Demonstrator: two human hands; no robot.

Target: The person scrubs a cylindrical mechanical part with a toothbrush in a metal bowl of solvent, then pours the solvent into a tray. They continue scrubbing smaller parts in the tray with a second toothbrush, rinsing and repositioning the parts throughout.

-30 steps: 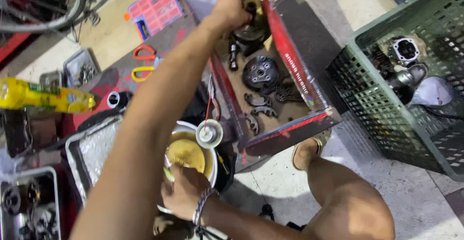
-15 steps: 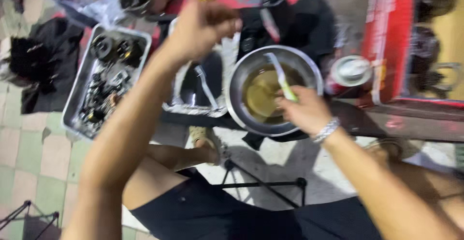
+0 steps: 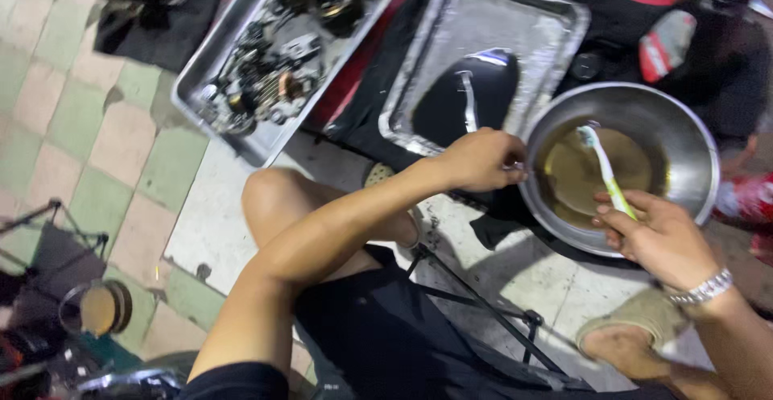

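My left hand (image 3: 481,161) was closed at the left rim of the bowl (image 3: 684,138), fingers pinched on something small I could not make out. My right hand (image 3: 656,235) was curled around the handle of the toothbrush (image 3: 604,167), whose head hung just above the liquid.

I judged the main risk to be the bowl itself: it sat low on the floor near my foot, and a push on its rim could have tipped it and spilled the brownish liquid over the tiles. The small piece in my left hand could also have slipped from wet fingers into that murky liquid, where it would have been hard to find. Hard brushing would have flicked drops onto my leg.

The bowl held a shallow pool of brownish liquid. Left of it, the near tray (image 3: 515,26) held 1 dark rounded piece. Further left, the far tray (image 3: 241,130) was crowded with small metal parts.
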